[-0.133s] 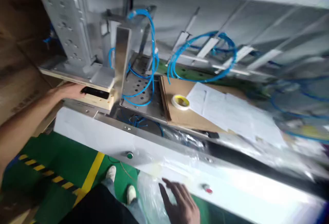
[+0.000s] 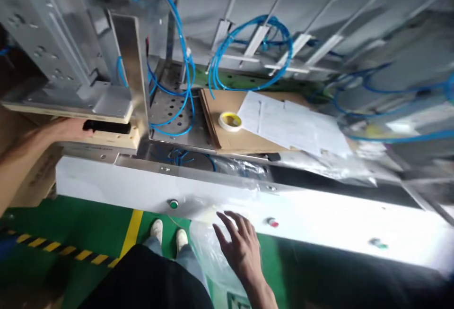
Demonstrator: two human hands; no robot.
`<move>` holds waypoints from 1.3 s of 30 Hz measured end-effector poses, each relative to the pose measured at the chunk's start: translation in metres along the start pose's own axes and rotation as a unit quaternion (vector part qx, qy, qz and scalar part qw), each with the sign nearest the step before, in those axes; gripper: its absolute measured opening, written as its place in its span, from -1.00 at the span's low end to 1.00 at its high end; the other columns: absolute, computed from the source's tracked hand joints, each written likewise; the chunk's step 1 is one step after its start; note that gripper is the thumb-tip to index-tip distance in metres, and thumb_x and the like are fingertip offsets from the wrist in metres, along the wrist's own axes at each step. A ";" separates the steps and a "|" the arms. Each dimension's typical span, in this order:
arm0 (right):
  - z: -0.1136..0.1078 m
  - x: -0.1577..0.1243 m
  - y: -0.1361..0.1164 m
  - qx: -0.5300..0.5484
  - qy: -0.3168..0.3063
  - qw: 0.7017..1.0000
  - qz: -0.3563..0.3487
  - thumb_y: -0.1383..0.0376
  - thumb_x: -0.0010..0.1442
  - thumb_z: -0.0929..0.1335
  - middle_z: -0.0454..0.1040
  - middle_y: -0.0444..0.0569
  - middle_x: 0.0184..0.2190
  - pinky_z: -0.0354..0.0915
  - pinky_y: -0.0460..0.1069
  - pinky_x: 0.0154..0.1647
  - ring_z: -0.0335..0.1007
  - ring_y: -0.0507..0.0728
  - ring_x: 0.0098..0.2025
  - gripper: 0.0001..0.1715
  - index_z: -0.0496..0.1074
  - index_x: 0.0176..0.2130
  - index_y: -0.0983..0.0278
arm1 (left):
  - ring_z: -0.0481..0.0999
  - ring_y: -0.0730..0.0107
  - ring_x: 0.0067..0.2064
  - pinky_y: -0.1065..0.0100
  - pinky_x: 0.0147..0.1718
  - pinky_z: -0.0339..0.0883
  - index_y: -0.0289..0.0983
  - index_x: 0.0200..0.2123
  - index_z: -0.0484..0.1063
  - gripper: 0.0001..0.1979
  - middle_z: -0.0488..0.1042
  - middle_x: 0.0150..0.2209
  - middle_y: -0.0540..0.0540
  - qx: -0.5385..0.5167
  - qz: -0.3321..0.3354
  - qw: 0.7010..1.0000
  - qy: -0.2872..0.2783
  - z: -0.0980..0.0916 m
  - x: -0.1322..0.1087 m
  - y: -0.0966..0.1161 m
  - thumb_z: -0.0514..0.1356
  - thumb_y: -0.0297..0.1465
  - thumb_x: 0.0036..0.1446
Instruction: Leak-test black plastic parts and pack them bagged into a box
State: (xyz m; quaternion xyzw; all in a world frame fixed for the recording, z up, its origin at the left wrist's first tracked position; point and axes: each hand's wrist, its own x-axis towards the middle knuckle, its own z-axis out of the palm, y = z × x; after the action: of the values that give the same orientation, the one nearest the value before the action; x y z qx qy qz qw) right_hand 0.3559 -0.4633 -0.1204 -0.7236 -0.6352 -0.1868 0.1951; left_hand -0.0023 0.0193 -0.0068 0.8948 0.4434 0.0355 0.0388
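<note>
My left hand (image 2: 73, 129) reaches into the gap between the press's upper plate (image 2: 67, 107) and a pale block (image 2: 122, 139) below. Its fingers close on the left end of a flat black piece (image 2: 111, 126), which lies on that block; some of the fingers are hidden. My right hand (image 2: 241, 245) is held in front of the machine's white front panel (image 2: 117, 183), fingers apart and holding nothing. Beneath it hangs a clear plastic bag (image 2: 209, 252). A green button (image 2: 173, 204) and a red button (image 2: 273, 222) sit on the panel to either side of this hand.
A tape roll (image 2: 224, 121) and white sheets (image 2: 283, 122) lie on cardboard (image 2: 209, 103). Coiled blue tubing (image 2: 216, 61) hangs behind, near slim cylinders (image 2: 256, 42). An upright metal post (image 2: 133, 63) stands right of the block. Yellow lines (image 2: 131, 233) mark the green floor.
The whole view has swung, so the press sits further left. My right hand appears higher against the front panel, still with spread fingers. My left hand stays at the black piece.
</note>
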 end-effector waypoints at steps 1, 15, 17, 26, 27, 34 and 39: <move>0.004 -0.001 0.001 -0.013 -0.004 1.000 0.002 0.21 0.41 0.39 0.63 0.06 -0.08 0.42 0.08 -0.09 0.49 0.21 -0.03 -0.73 0.55 0.05 0.23 | 0.37 0.44 -0.45 0.35 -0.26 0.43 -0.35 -0.43 0.50 -0.44 0.42 -0.57 0.09 0.007 -0.002 1.000 0.002 0.004 0.002 -0.006 0.09 0.07 0.10; 0.035 -0.016 0.009 -0.025 0.023 0.997 0.072 0.33 0.39 0.40 0.65 0.03 0.02 0.37 0.08 0.05 0.49 0.18 0.10 -0.75 0.60 0.04 0.15 | 0.66 0.21 0.00 0.07 0.11 0.63 0.06 0.30 0.42 -0.31 0.56 0.10 0.03 -0.059 0.270 0.900 0.337 0.049 -0.103 0.064 0.42 -0.40 0.10; 0.038 -0.018 0.010 -0.016 0.037 0.996 0.080 0.37 0.38 0.40 0.66 0.02 -0.01 0.36 0.07 0.04 0.49 0.17 0.08 -0.74 0.60 0.02 0.15 | 0.67 0.16 0.00 0.13 0.08 0.63 -0.06 0.26 0.46 -0.38 0.58 0.06 -0.08 -0.104 0.283 0.903 0.307 0.064 -0.115 0.102 0.40 -0.44 0.12; 0.053 -0.023 0.008 0.027 0.109 0.989 0.098 0.42 0.34 0.44 0.68 0.01 -0.07 0.32 0.04 0.02 0.49 0.14 0.05 -0.70 0.53 0.06 0.21 | 0.62 0.09 0.10 0.13 0.12 0.61 -0.21 0.21 0.46 -0.47 0.56 0.08 -0.23 -0.234 0.366 0.884 0.172 0.110 -0.091 0.288 0.24 -0.51 0.16; 0.054 -0.024 0.009 0.031 0.110 0.989 0.094 0.43 0.35 0.43 0.68 0.01 -0.07 0.32 0.04 0.02 0.48 0.13 0.05 -0.69 0.53 0.07 0.22 | 0.61 0.08 0.10 0.11 0.13 0.61 -0.21 0.21 0.47 -0.47 0.56 0.08 -0.23 -0.238 0.376 0.882 0.156 0.113 -0.086 0.303 0.24 -0.51 0.15; 0.058 -0.030 0.015 0.030 0.089 0.993 0.071 0.43 0.39 0.36 0.67 0.00 -0.07 0.32 0.09 0.09 0.47 0.15 0.07 -0.69 0.50 0.09 0.22 | 0.60 0.04 0.10 0.03 0.15 0.59 -0.24 0.18 0.49 -0.46 0.54 0.07 -0.25 -0.237 0.414 0.876 0.072 0.130 -0.065 0.366 0.26 -0.56 0.10; 0.055 -0.034 0.012 0.048 0.083 0.993 0.076 0.43 0.40 0.34 0.66 0.02 -0.07 0.29 0.09 0.13 0.46 0.15 0.07 -0.74 0.50 0.05 0.26 | 0.61 0.06 0.10 0.05 0.15 0.59 -0.24 0.16 0.50 -0.49 0.55 0.07 -0.24 -0.233 0.416 0.877 0.055 0.141 -0.060 0.377 0.26 -0.54 0.11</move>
State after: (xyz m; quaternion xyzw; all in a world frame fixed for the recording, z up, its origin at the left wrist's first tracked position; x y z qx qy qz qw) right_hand 0.3648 -0.4653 -0.1855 -0.7415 -0.5684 -0.1996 0.2953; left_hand 0.2737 -0.2614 -0.1105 0.9585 0.0104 0.1999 0.2028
